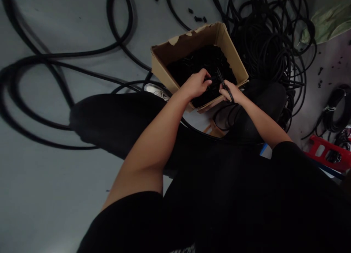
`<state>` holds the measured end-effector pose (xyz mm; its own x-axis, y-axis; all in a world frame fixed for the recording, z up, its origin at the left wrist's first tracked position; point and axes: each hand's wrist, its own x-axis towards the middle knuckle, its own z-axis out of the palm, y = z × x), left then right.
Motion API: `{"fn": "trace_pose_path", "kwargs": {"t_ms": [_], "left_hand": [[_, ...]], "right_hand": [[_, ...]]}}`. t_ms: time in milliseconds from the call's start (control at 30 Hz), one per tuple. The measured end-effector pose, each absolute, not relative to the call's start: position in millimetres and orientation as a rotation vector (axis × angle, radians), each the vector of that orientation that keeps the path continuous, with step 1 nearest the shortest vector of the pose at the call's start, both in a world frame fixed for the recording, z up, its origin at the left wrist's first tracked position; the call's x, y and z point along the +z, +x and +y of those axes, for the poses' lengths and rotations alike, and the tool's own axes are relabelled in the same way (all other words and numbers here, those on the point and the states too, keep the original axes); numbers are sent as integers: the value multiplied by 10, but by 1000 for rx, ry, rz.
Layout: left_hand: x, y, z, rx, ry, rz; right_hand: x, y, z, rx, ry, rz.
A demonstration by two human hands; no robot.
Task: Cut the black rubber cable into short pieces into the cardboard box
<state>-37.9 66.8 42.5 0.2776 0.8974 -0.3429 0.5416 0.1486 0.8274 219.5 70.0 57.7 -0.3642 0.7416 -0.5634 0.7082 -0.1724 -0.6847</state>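
My left hand (196,84) hovers over an open cardboard box (231,50), its fingers curled round a short black piece whose shape I cannot make out. My right hand (231,92) is closed on black scissors (224,84), the blades pointing up toward the left hand's fingertips. Both hands meet just above the box's near edge. The box is filled with several small black cut pieces (200,61). A black hose (219,121) loops down from my right hand over my lap.
Long black hoses (55,57) snake across the grey floor at the left. A dense tangle of black hose (274,37) lies behind the box. A red plastic stool (325,150) stands at the right. Small black offcuts (197,18) dot the floor. My dark-trousered leg (115,121) stretches left.
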Motion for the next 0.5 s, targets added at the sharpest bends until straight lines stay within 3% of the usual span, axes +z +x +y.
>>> {"fn": "trace_pose_path", "kwargs": {"t_ms": [500], "left_hand": [[604,-286,651,312,1500,1463]], "right_hand": [[396,2150,684,1715,-1521,-2106]]}}
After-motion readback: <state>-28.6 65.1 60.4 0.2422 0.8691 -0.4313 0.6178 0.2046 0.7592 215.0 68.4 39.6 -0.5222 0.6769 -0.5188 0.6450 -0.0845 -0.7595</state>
